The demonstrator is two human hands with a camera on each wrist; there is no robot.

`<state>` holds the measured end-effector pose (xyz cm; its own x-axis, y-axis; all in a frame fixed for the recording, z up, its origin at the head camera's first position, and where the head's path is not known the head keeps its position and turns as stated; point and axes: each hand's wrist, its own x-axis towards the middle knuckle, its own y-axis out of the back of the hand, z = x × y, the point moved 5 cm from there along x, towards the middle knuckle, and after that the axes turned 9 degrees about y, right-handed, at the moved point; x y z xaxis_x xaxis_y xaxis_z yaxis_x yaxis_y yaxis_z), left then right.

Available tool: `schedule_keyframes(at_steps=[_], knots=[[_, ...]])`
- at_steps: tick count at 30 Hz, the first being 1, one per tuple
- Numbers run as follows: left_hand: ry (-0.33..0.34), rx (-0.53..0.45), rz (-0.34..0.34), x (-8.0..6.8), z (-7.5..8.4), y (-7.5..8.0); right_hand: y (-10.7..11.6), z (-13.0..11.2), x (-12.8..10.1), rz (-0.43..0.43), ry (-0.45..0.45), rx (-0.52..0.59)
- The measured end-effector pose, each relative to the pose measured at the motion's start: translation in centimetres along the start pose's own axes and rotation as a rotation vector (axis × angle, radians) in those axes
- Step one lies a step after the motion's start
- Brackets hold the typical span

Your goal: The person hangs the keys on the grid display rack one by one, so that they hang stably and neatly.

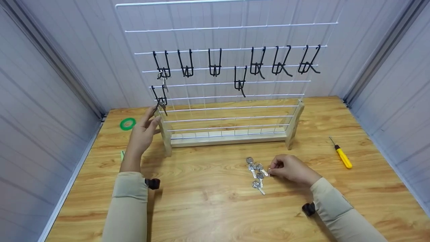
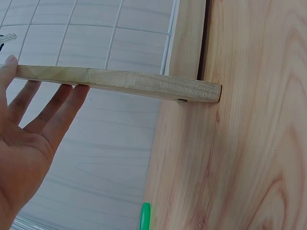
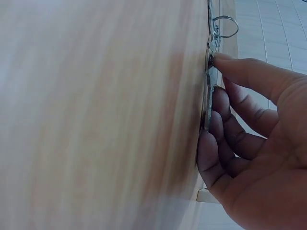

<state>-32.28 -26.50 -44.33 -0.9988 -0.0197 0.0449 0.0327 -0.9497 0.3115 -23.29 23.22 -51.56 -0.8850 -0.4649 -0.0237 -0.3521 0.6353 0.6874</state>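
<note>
The right hand point(image 1: 293, 169) is pinching a key point(image 3: 208, 93) low at the table point(image 1: 201, 208), just beside the other keys point(image 1: 260, 175). The left hand point(image 1: 141, 136), its fingers fairly straight and clasping nothing, is touching a wooden post point(image 1: 165, 140) (a green tape roll point(image 1: 127, 128) is lying nearby).

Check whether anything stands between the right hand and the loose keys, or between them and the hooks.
Nothing visible: the right hand is at the loose keys, and the way to the black hooks looks open. Only the left hand, on the side post, is near the lower-left hook.
</note>
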Motion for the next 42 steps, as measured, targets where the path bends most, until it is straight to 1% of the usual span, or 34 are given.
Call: schedule_keyframes(at_steps=[9,13,17,21,25,27,30,37,42], knots=[[-0.005,0.011,-0.002,0.0,0.2,0.0,0.5,-0.8,-0.3,0.059,-0.030,-0.046],[-0.004,-0.003,-0.008,0.1,0.2,0.0,0.7,-1.1,-0.5,0.092,-0.016,-0.022],[-0.010,-0.013,-0.012,0.2,0.2,-0.1,0.9,-1.4,-0.6,0.132,-0.011,0.065],[-0.016,-0.011,-0.006,0.3,0.2,0.0,1.1,-1.7,-0.7,0.163,-0.033,0.203],[-0.016,-0.012,-0.004,0.3,0.2,0.0,1.3,-2.4,-0.7,0.180,-0.031,0.348],[-0.013,-0.009,-0.006,0.3,0.2,0.0,1.4,-3.0,-0.6,0.183,-0.017,0.394],[-0.007,-0.009,-0.006,0.3,0.2,0.0,1.5,-4.0,-0.6,0.180,0.009,0.431],[0.007,0.004,-0.005,0.1,0.1,0.1,1.5,-6.6,-0.3,0.180,0.055,0.469],[0.020,0.002,-0.015,-0.1,0.0,0.1,1.4,-8.7,0.4,0.199,0.124,0.543]])
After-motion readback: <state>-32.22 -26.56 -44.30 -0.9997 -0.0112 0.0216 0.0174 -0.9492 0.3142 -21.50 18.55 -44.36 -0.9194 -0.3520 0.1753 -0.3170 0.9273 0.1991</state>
